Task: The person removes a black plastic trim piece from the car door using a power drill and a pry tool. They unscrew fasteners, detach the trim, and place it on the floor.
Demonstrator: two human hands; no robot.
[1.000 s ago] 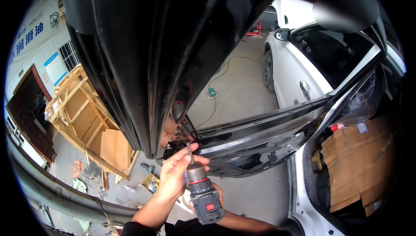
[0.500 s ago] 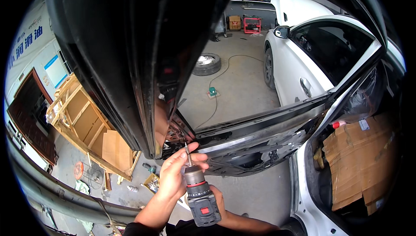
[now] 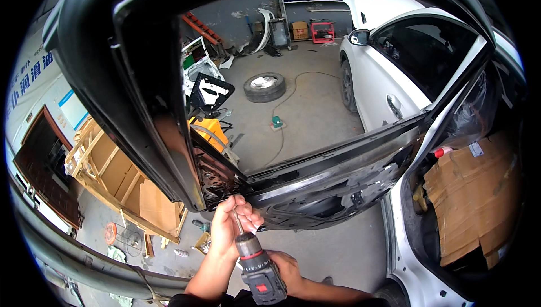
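Note:
My right hand (image 3: 286, 268) grips a black cordless drill (image 3: 260, 277) with a red ring and a red patch. The drill points up and away from me, its thin metal bit (image 3: 239, 226) tilted slightly left. My left hand (image 3: 228, 228) is closed round the bit's far end, fingers curled and thumb alongside; its tip is hidden. Just beyond the fingers is the lower corner of the window frame on a stripped black car door (image 3: 315, 188). The door stands open, its inner panel exposed.
On the right, flattened cardboard (image 3: 473, 200) lies inside the car opening. A white car (image 3: 383, 93) stands beyond the door. Across the floor are a tyre (image 3: 265, 94), a cable with a green box (image 3: 276, 121) and a yellow case (image 3: 211, 132). A wooden crate (image 3: 121, 177) sits left.
My view has shifted, uncovering more floor through the window frame. My left fingers, spread beside the bit before, have curled in around its end. The drill has dropped slightly in view.

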